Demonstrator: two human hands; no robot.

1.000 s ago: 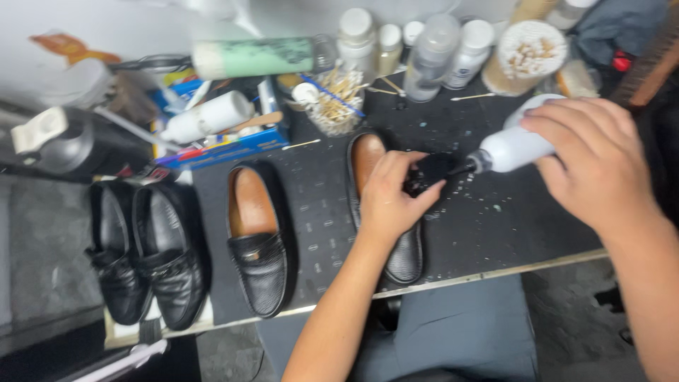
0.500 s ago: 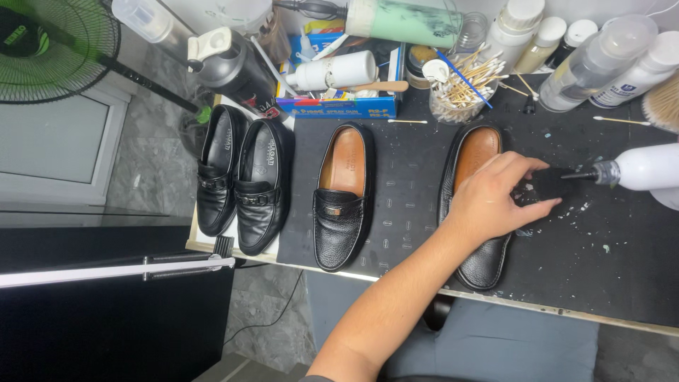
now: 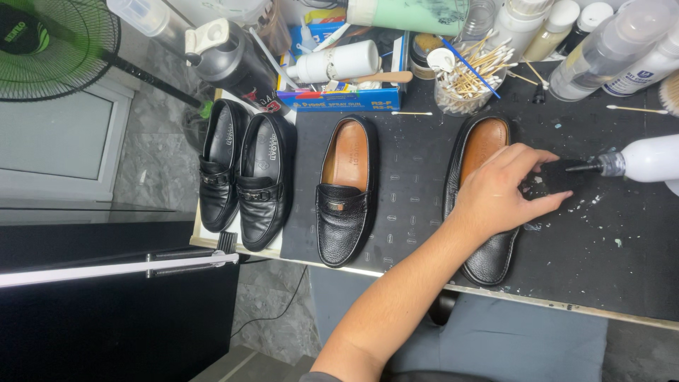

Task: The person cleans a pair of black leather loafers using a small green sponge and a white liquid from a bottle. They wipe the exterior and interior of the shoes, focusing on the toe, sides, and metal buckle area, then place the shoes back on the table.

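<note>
Fan (image 3: 42, 42), green wire guard, at ten o'clock, off the bench. Dark spray bottle (image 3: 226, 60) stands beside it.

Two smooth black loafers (image 3: 244, 177) lie side by side at the bench's nine o'clock edge, toes toward the viewer. A pebbled black loafer (image 3: 344, 194) with tan lining lies alone on the black mat (image 3: 410, 205), a flat sheet speckled with pale flecks.

Left hand (image 3: 498, 194) rests over the second pebbled loafer (image 3: 488, 255), fingers curled and pinching a small dark pad (image 3: 548, 185) against the mat at the shoe's three o'clock side; the pad is nearly lost against the mat. Compared with a second ago, the view has swung toward nine o'clock, bringing the fan in and carrying the right hand out of frame; whether it grips or merely steadies cannot be told.

White bottle (image 3: 647, 159), smooth plastic with a thin dark nozzle, enters from three o'clock, its tip aimed at the pad. Hand, pad and nozzle keep the same relation as before, which suggests liquid is being fed to the pad.

At twelve o'clock: a jar of swabs (image 3: 463, 88), and pale capped bottles (image 3: 601, 49).
</note>
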